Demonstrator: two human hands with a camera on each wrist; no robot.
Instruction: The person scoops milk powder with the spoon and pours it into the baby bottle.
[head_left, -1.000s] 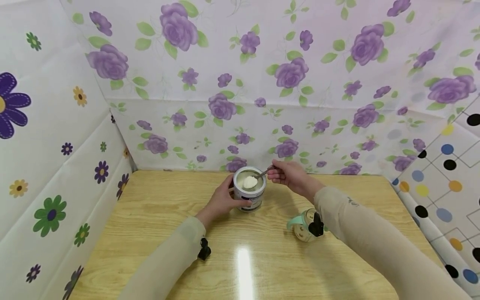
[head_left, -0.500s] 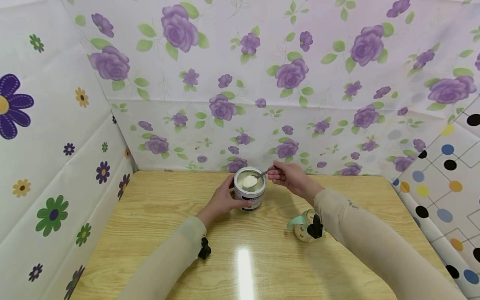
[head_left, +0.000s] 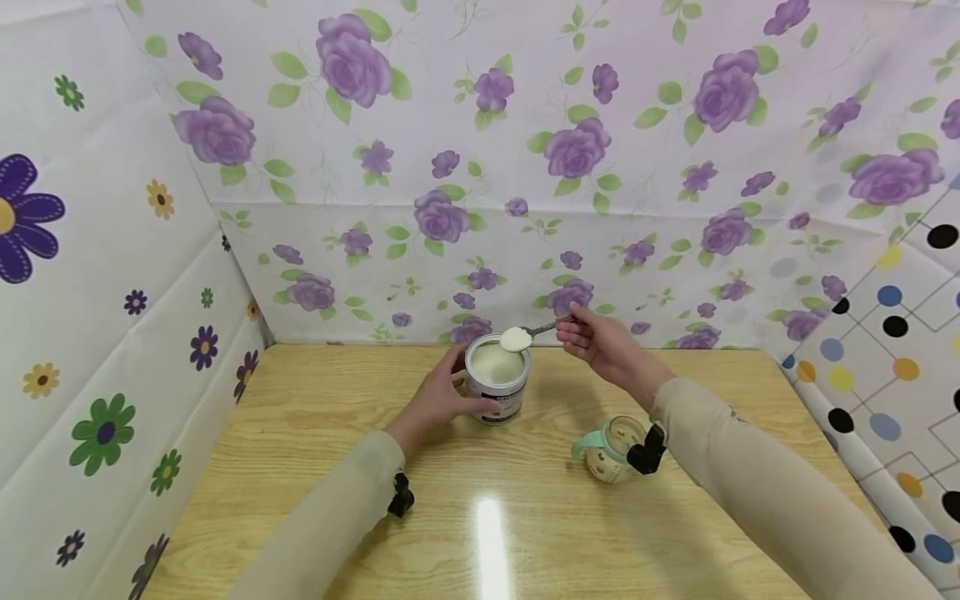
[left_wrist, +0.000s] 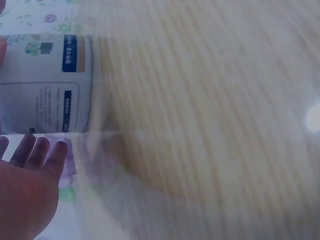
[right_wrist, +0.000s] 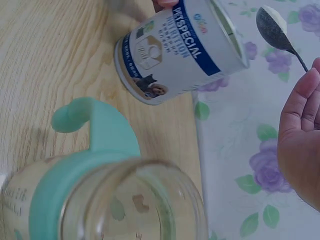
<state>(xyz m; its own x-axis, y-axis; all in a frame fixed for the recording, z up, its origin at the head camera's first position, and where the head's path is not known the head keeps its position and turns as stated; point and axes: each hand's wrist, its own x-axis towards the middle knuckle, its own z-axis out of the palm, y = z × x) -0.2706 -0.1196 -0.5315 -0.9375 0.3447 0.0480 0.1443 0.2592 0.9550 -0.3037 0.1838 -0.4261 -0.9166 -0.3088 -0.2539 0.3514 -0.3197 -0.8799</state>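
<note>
My left hand (head_left: 442, 396) grips the side of an opened white milk powder can (head_left: 501, 403), its thumb across the front. Pale powder shows inside the can. The label with dark blue bands and pet pictures faces the right wrist camera (right_wrist: 165, 50). A metal spoon (head_left: 552, 326) is pinched by its handle in my right hand (head_left: 606, 346). Its bowl carries a heap of off-white powder (head_left: 516, 338) just above the can's far right rim. In the right wrist view the spoon (right_wrist: 274, 32) stands apart from the can.
A clear glass bottle (head_left: 611, 454) with a mint-green handle stands on the wooden table (head_left: 360, 383), right of the can and below my right wrist. Flowered cloth (head_left: 517, 250) hangs behind the table's back edge. Patterned cloths also close off both sides.
My right hand has risen and moved right, lifting the loaded spoon from inside the can to above its rim. The left hand keeps holding the can in place.
</note>
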